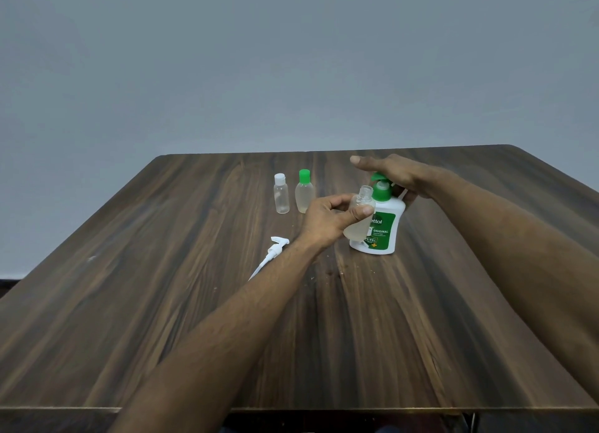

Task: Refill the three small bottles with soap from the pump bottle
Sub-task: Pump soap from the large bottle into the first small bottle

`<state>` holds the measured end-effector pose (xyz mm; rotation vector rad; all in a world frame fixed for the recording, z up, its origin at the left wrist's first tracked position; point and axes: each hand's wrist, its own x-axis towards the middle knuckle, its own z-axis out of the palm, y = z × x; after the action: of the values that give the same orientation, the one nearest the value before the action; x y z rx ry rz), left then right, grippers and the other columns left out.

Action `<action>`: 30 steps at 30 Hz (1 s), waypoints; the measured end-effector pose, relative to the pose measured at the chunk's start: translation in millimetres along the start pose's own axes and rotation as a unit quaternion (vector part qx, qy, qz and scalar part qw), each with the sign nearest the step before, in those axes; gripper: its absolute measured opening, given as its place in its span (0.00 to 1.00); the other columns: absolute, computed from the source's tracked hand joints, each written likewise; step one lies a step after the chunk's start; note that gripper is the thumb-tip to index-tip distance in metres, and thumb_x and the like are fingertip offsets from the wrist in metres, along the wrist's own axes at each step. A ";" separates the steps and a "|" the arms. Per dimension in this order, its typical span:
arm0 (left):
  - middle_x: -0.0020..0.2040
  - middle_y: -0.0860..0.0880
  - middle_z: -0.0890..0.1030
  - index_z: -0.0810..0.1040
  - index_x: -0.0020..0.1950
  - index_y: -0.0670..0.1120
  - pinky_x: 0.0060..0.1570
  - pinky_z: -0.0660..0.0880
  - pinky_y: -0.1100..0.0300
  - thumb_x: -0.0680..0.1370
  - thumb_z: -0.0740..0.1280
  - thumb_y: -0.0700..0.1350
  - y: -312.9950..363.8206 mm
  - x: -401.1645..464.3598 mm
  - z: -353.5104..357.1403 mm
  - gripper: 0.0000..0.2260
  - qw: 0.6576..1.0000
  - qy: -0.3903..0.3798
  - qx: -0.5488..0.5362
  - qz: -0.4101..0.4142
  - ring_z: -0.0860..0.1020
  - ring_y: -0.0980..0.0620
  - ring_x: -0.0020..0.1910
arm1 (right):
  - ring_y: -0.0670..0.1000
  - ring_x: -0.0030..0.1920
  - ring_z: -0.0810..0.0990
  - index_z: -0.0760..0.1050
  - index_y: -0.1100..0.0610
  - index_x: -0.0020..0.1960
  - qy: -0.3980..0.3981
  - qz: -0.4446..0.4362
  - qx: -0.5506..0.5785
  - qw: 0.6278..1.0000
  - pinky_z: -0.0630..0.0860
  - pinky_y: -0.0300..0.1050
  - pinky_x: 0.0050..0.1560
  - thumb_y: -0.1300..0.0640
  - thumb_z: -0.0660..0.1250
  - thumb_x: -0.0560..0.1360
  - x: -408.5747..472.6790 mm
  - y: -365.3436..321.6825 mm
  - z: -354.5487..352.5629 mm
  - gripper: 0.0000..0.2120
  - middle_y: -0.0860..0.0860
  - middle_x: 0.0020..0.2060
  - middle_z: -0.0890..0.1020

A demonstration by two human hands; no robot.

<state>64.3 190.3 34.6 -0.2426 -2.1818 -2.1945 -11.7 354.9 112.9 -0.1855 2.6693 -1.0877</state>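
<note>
A white pump bottle point(384, 228) with a green label and green pump head stands right of the table's centre. My right hand point(393, 174) lies flat on the pump head, fingers straight. My left hand point(327, 220) grips an uncapped clear small bottle point(358, 217), its open neck just under the pump spout; pale liquid fills its lower part. Further back stand two capped small bottles: a clear bottle with a white cap point(281, 197) and a bottle with a green cap point(304, 195).
A loose white pump with its long tube point(270, 257) lies on the dark wooden table point(162, 303), left of my left forearm. A plain grey wall rises behind the table's far edge.
</note>
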 end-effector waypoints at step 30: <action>0.42 0.52 0.85 0.84 0.54 0.43 0.52 0.82 0.50 0.73 0.76 0.43 3.3 -3.1 2.9 0.11 1.000 0.004 -0.019 0.004 0.83 0.54 0.44 | 0.56 0.36 0.84 0.78 0.58 0.44 0.019 -0.016 -0.008 1.000 0.78 0.46 0.33 0.32 0.65 0.75 1.3 2.5 3.5 0.28 0.56 0.39 0.84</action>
<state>68.1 192.9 37.4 -0.2433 -2.1333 -2.2303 -12.0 354.1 108.5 -0.2146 2.7185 -1.0905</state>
